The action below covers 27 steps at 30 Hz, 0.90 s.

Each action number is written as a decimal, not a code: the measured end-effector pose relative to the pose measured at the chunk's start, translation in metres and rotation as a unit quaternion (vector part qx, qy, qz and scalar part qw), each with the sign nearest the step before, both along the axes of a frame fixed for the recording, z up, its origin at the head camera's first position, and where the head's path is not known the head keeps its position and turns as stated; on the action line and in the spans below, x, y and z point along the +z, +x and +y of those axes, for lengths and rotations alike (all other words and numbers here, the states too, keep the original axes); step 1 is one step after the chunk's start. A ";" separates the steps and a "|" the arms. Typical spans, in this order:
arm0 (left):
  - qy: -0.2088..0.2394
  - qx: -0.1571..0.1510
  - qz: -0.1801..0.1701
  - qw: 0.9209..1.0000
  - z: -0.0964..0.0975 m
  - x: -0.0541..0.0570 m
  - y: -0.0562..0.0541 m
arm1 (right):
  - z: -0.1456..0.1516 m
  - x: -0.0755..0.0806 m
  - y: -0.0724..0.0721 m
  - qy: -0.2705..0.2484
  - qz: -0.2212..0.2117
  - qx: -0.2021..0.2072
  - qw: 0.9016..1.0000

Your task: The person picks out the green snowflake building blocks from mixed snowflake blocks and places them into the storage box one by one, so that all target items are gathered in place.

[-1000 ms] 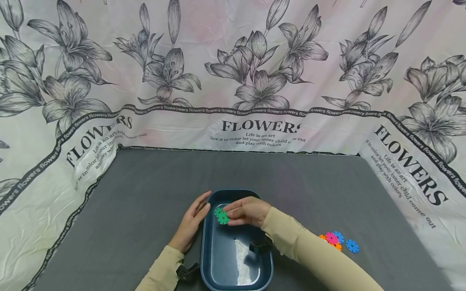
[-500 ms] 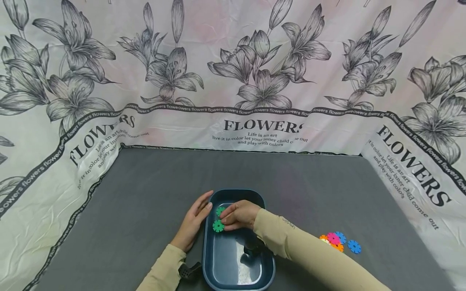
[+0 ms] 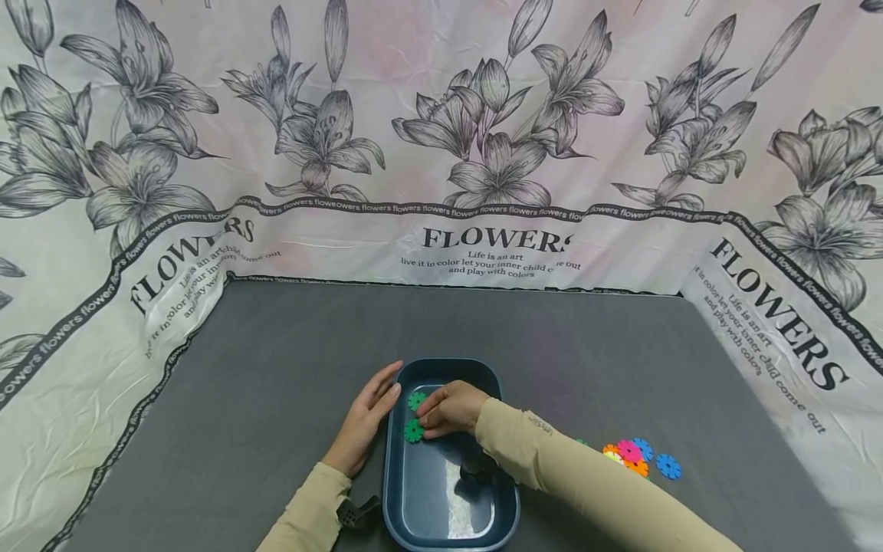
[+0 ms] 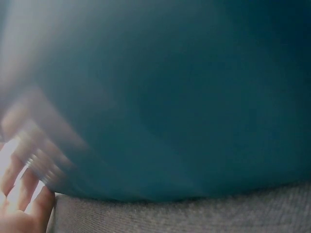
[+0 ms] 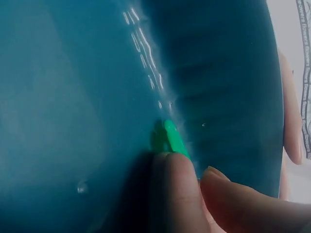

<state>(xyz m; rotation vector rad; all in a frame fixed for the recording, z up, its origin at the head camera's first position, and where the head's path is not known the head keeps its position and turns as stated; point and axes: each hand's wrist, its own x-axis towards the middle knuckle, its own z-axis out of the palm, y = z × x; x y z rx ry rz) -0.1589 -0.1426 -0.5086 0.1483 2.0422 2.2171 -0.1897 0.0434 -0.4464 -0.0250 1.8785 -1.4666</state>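
A dark blue rectangular tray (image 3: 422, 491) stands on the grey cloth. My right hand (image 3: 455, 406) reaches into it and pinches a green notched disc (image 3: 414, 431) at the tray's left side. In the right wrist view this green disc (image 5: 175, 138) tilts against the foot of the tray wall, at the fingertips. A second green disc (image 3: 416, 400) lies just beyond it in the tray. My left hand (image 3: 362, 425) rests against the tray's left rim, fingers extended. In the left wrist view the fingers (image 4: 29, 194) touch the tray's outer wall (image 4: 184, 121).
To the tray's right lies a small pile of notched discs: pink (image 3: 628, 451), orange, white and blue. A separate blue disc (image 3: 667, 466) lies beside it. My right sleeve (image 3: 586, 468) passes close to the pile. A flower-printed curtain (image 3: 483, 245) borders the cloth.
The two green discs, together at the right fingertips a second ago, now sit apart along the tray's left side. The right hand moved slightly left and nearer. The left hand stayed put.
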 end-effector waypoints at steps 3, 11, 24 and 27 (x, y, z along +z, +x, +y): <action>0.000 0.001 0.000 1.000 0.001 0.000 0.000 | 0.002 0.001 0.001 0.005 0.010 0.002 1.000; -0.003 -0.001 0.001 1.000 0.002 -0.001 0.000 | 0.006 0.007 0.004 0.015 0.032 0.002 0.999; 0.002 0.004 0.000 1.000 0.001 -0.001 0.001 | 0.024 0.026 0.009 0.006 0.114 0.002 0.993; -0.001 0.005 0.001 1.000 0.001 -0.001 0.002 | 0.044 0.046 0.017 0.006 0.164 0.006 0.986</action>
